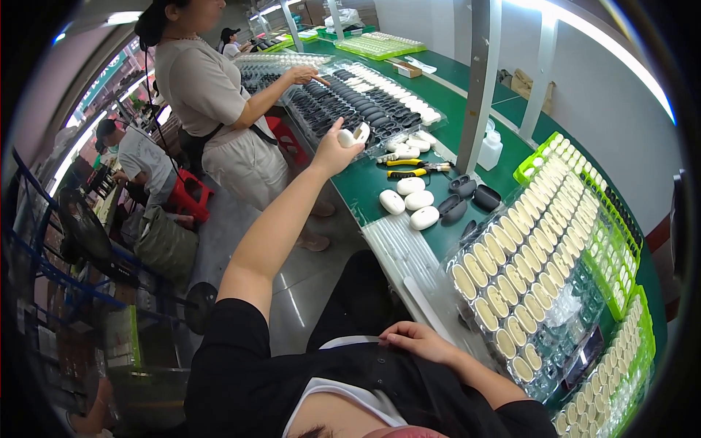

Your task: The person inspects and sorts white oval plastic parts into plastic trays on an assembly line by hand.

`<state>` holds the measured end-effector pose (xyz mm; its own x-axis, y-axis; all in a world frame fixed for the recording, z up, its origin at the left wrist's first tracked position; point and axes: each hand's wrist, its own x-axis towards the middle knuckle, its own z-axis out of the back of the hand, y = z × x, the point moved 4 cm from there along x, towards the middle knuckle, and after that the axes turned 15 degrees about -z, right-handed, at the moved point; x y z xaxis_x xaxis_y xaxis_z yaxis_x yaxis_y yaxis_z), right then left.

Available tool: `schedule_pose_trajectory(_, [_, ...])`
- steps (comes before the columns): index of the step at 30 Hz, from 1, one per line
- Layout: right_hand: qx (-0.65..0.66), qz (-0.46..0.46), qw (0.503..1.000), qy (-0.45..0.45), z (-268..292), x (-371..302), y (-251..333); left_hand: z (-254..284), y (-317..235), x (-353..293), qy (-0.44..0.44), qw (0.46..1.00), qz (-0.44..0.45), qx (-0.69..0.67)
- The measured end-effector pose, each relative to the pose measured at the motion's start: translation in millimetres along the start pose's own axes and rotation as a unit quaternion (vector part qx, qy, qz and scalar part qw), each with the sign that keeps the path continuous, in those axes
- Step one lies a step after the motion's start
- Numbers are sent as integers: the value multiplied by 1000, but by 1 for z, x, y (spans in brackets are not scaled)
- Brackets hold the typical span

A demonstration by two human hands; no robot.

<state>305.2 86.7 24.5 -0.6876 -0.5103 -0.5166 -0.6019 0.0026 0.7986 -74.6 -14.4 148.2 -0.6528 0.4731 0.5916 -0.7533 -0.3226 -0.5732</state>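
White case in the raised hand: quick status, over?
Left hand raised, gripping open white case. Right hand empty, resting at bench edge. Co-worker's hand over the far trays, apart. Nothing blocking.

Bare green bench top point(365, 191) before the white cases point(410, 201), hemmed by clear trays point(526, 292), pliers point(409, 172), co-worker's hand point(301, 74)

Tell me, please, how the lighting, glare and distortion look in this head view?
Head view: bright, even light from ceiling strip lamps; soft glare on the clear plastic tray of cream oval shells; fisheye bends the green workbench edge; black vignette rings the picture; left hand is sharp.
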Motion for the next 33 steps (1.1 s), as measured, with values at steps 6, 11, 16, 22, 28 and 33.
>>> schedule_pose_trajectory(6, [0,-2,1000,3,1,3,-4,11,-6,-35,-20,999,27,-34])
schedule_pose_trajectory(11, [-10,-8,1000,0,1,6,-7,-18,-38,-105,-58,990,7,-131])
schedule_pose_trajectory(16, [-42,-5,999,-31,0,5,-13,-83,-5,-138,-221,936,107,-252])
schedule_pose_trajectory(22, [-109,13,993,-40,-3,5,-12,-96,-11,-148,-265,961,72,-39])
schedule_pose_trajectory(28, [-111,3,993,-50,-2,4,-10,-91,-28,-144,-252,967,11,32])
schedule_pose_trajectory(33, [-117,6,992,-54,-2,6,-11,-92,-24,-144,-262,964,0,48])
